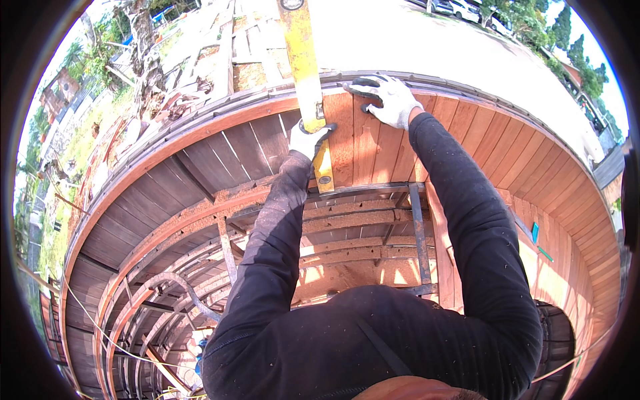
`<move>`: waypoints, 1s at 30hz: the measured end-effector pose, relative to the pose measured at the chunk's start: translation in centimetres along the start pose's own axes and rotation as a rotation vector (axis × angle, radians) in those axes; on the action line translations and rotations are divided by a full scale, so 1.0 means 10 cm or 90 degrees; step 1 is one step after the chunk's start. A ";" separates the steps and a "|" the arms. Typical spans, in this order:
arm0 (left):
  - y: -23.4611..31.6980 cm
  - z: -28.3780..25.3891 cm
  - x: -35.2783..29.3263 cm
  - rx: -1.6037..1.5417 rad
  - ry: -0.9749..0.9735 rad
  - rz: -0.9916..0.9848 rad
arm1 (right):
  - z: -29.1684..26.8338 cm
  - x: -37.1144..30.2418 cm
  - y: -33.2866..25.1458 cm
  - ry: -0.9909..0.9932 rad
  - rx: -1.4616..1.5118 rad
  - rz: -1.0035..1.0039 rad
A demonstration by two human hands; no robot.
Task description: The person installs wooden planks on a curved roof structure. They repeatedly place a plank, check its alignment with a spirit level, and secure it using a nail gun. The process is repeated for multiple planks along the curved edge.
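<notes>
A long yellow spirit level (303,60), scuffed along its face, stands against the upper rim of a curved wooden structure. Part of it rises past the rim, and its lower end reaches the inner edge of the planks. In its white-and-black work glove, my left hand (309,140) closes round the level's lower part. My right hand (392,103), gloved alike, lies on the rim to the right of the level with its fingers stretched out, holding nothing. Under it run fitted reddish-brown planks (373,143). Darker grey planks (230,157) continue to the left of the level.
Below my arms are curved ribs (353,219) and a dark metal upright (419,233). A bent pipe (177,280) arches at lower left. Two small green pieces (535,232) lie on the planking at right. Outside, scrap timber (257,50) lies beyond the rim.
</notes>
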State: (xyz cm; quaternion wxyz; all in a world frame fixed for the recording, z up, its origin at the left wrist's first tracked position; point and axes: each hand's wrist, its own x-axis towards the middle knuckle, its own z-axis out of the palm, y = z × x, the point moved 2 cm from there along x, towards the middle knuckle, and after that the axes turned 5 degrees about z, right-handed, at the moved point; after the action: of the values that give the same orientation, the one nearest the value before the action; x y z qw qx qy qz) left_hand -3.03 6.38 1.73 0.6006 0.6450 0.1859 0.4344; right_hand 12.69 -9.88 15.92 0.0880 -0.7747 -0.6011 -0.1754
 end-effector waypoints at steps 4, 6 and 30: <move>-0.01 0.01 0.01 -0.004 0.001 -0.006 | 0.01 0.02 0.02 -0.008 0.024 -0.003; 0.06 0.03 -0.01 -0.011 -0.002 -0.022 | 0.05 0.02 0.05 -0.003 0.028 0.004; 0.09 0.02 -0.04 0.003 0.008 -0.033 | 0.31 0.09 0.20 0.096 0.027 -0.028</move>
State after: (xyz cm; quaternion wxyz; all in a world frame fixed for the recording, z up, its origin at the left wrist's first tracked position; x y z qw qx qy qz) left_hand -3.35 5.76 2.47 0.6091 0.6383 0.2075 0.4225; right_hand 15.30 -8.50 13.55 0.1457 -0.7439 -0.6130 -0.2225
